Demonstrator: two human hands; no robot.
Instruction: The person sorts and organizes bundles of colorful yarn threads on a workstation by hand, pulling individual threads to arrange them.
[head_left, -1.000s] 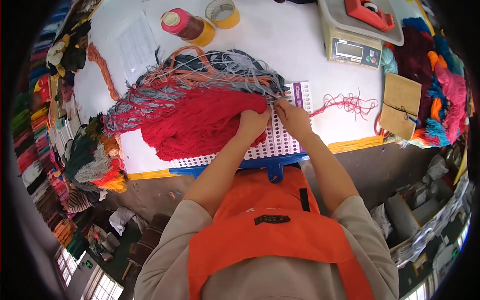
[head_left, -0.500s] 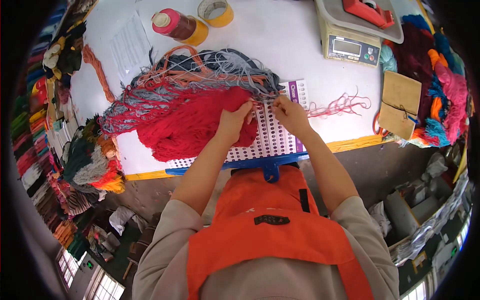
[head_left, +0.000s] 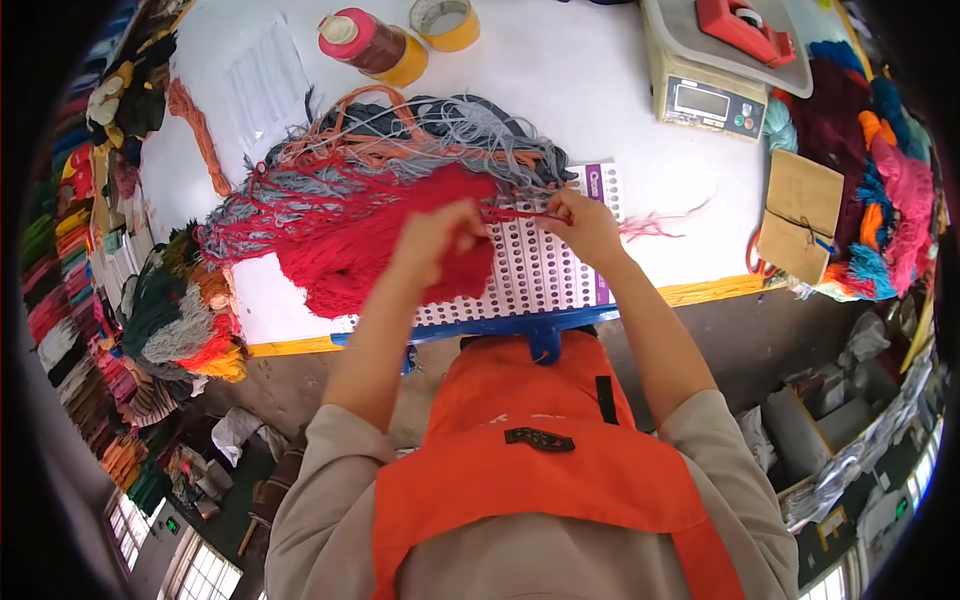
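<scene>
A bundle of red yarn [head_left: 350, 260] lies over grey and orange yarn [head_left: 480, 125] on the table. Blurred by motion, my left hand [head_left: 438, 242] is closed on red yarn at the bundle's right side. My right hand [head_left: 585, 228] pinches red yarn strands [head_left: 515, 212], which stretch between both hands. Loose red ends [head_left: 660, 224] stick out to the right of that hand. Beneath the hands lies a white card with rows of holes [head_left: 540, 265] and a purple strip, along a blue clip bar [head_left: 470, 328] at the table's front edge.
At the back stand a cone of dark red thread [head_left: 365, 45] and a yellow tape roll [head_left: 445, 22]. A digital scale [head_left: 705, 100] carries a red tape dispenser [head_left: 745, 30]. Coloured yarn hanks [head_left: 885, 200] and a brown notebook [head_left: 800, 215] are at right; more hanks [head_left: 180, 325] hang at left.
My left hand has moved left, away from my right hand, and red strands now stretch between them. The loose ends at the right have drawn in closer to my right hand.
</scene>
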